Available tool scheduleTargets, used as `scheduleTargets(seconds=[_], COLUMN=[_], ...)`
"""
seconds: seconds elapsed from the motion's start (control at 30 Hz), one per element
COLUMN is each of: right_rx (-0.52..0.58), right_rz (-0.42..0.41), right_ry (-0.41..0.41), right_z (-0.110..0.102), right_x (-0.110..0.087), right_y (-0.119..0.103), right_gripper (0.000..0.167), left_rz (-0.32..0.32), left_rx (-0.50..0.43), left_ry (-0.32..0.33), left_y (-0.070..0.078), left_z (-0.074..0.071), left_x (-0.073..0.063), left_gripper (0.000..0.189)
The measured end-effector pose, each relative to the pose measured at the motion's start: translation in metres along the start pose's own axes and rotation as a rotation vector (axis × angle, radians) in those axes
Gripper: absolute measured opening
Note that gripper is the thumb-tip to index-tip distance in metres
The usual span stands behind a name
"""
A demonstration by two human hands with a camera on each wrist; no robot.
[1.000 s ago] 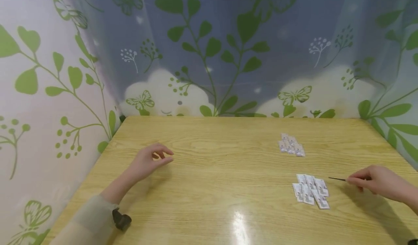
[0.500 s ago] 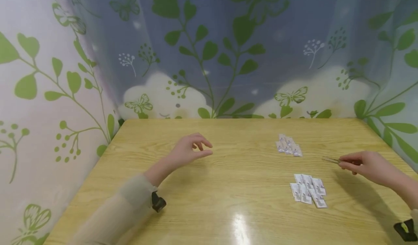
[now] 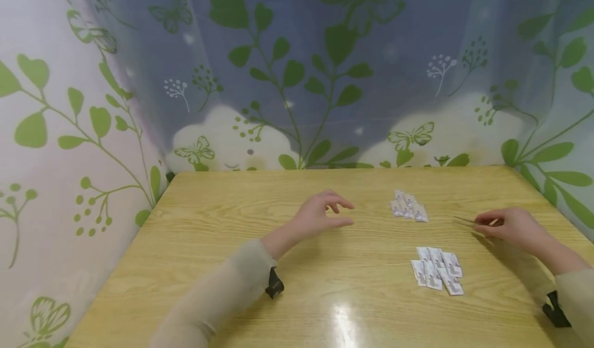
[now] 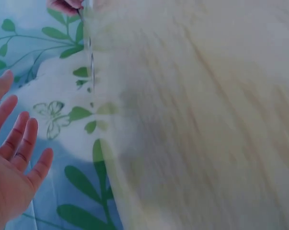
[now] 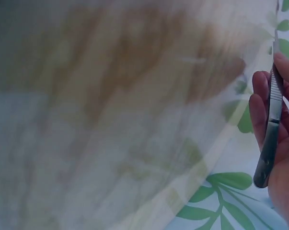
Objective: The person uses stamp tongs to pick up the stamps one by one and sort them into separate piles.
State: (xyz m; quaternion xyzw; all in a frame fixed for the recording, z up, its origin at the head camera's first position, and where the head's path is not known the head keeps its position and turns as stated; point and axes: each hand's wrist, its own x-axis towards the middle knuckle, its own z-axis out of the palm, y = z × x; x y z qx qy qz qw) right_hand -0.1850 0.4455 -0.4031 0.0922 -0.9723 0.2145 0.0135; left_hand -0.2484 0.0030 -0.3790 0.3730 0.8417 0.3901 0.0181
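Note:
My right hand [image 3: 516, 228] pinches a pair of metal tweezers [image 5: 274, 108] between thumb and fingers. In the head view their two thin tips point left, apart from each other and above the table. My left hand [image 3: 319, 215] hovers over the table with relaxed fingers and nothing in them; the left wrist view shows its fingers [image 4: 20, 143] spread. Right of that hand lies a small group of pale printed packets [image 3: 408, 209], overlapping in rows. A second group of white printed packets [image 3: 436, 269] lies nearer me. The tweezers touch neither group.
The wooden table [image 3: 223, 203] reaches back to a patterned curtain [image 3: 297, 80] with leaves and butterflies. Similar cloth [image 3: 69, 183] hangs along the left side. A bright light reflection lies on the table's front part.
My left hand has moved right, from the table's left side toward the far packets. The right hand has moved away from me and slightly left, still holding the tweezers. The packets lie as before.

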Motion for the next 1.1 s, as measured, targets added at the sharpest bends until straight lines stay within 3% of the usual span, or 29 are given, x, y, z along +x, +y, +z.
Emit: scheduleTargets(seconds=[0.27, 0.5, 0.87, 1.1], right_rx=[-0.015, -0.025, -0.035, -0.015], right_rz=[-0.025, -0.05, -0.053, -0.066], right_ry=[-0.048, -0.052, -0.068, -0.066], right_z=[0.006, 0.009, 0.006, -0.001], right_x=[0.012, 0.017, 0.015, 0.017], right_y=[-0.003, 0.0, 0.0, -0.015], right_gripper=[0.027, 0.025, 0.04, 0.049], left_rz=[-0.051, -0.07, -0.086, -0.083], left_rx=[0.037, 0.076, 0.07, 0.05], left_ry=[-0.052, -0.1, -0.058, -0.032], left_y=[0.001, 0.0, -0.007, -0.01], left_z=[0.019, 0.021, 0.016, 0.011], left_x=[0.006, 0.011, 0.006, 0.002], left_gripper=[0.038, 0.043, 0.047, 0.048])
